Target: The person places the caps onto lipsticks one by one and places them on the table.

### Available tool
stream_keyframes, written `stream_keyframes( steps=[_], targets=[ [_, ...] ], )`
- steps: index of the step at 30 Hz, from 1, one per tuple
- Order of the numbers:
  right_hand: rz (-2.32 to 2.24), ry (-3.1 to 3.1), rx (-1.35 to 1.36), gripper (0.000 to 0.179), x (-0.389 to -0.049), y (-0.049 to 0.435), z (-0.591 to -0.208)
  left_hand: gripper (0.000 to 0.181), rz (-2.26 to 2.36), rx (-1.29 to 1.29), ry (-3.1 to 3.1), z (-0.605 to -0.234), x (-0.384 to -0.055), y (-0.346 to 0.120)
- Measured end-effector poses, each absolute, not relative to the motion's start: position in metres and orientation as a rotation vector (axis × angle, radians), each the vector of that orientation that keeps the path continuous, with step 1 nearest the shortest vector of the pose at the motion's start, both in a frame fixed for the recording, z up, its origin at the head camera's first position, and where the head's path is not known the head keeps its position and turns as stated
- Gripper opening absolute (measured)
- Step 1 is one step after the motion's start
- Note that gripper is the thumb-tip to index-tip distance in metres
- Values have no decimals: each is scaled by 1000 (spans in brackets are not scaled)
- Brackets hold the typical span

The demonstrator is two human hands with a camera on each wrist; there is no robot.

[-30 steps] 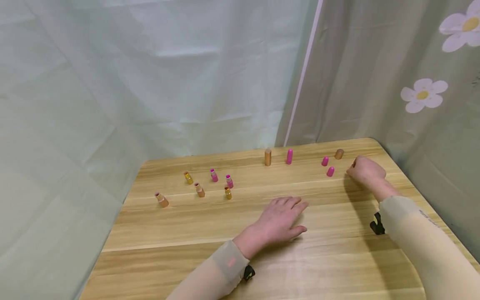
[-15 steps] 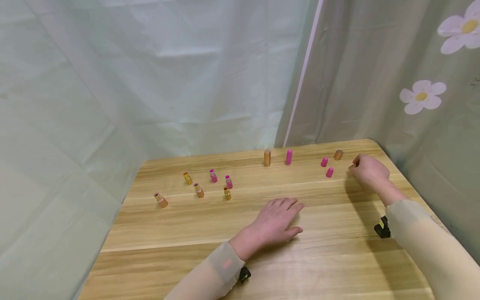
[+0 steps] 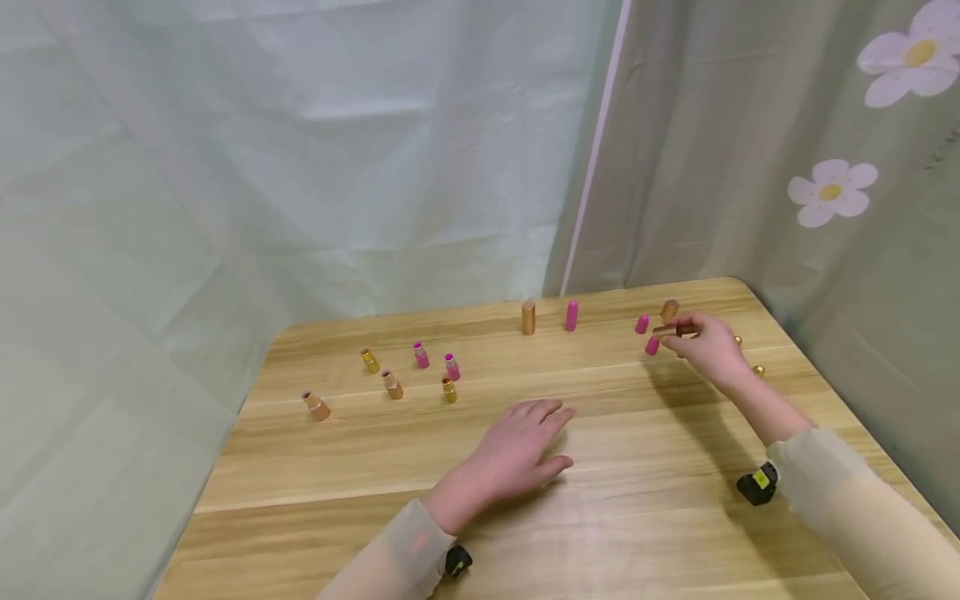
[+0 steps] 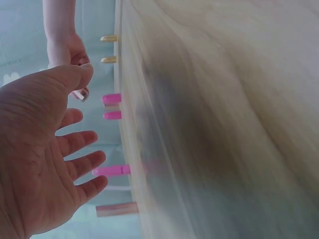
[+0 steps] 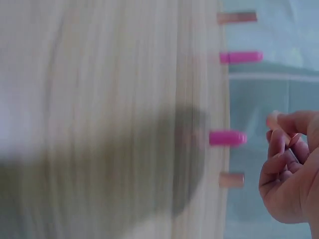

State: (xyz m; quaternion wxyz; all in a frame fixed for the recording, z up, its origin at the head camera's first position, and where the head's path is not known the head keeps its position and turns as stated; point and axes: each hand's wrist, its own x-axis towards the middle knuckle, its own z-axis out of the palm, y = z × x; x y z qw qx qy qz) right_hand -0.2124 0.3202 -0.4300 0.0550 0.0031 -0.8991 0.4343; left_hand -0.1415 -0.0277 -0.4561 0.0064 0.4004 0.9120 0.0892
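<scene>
Right hand (image 3: 708, 346): I read the grip as a pinch, thumb and fingers closing on a slim copper-brown piece (image 3: 664, 330), which pointed leftward out of the fingertips. By the right wrist view, I had this hand raised, apart from the wood. I could not tell the held piece's full shape; fingers covered part of it.

Around that grip: a brown cap (image 3: 670, 310) stood just beyond the fingers, near the far edge. Two pink caps (image 3: 642, 324) stood close to the left of the fingertips, the nearer one almost under the held piece in my head view. Two gold caps (image 3: 738, 340) sat to the right of the hand, between it and the table's right edge; that side was the narrower one. Farther left of the grip, near the far edge, stood a tall pink tube (image 3: 572, 317) and a tall copper tube (image 3: 528, 317).

Left hand (image 3: 517, 450): fingers spread, thumb out, palm bare, held over the wood. Ahead and left of it I counted six small bases (image 3: 452, 367), gold, copper and pink, well apart from the right grip.

Room: a broad stretch of table (image 3: 637, 500) lay between the hands. Beyond the far edge hung a curtain (image 3: 337, 167).
</scene>
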Motion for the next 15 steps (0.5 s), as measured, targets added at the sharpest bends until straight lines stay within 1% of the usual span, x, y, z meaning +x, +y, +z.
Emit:
stream_keyframes(
  steps=[3, 11, 13, 15],
  targets=[
    [1554, -2655, 27, 45, -207, 308, -433, 71, 299, 1221, 2853, -456, -141, -36],
    [2067, -2435, -43, 55, -189, 267, -442, 71, 346, 1165, 2867, -458, -137, -56],
    [2177, -2366, -86, 52, -185, 257, -444, 71, 360, 1167, 2870, -458, -136, -61],
    [2307, -2278, -140, 45, -179, 247, -445, 71, 376, 1176, 2874, -459, -135, -65]
  ],
)
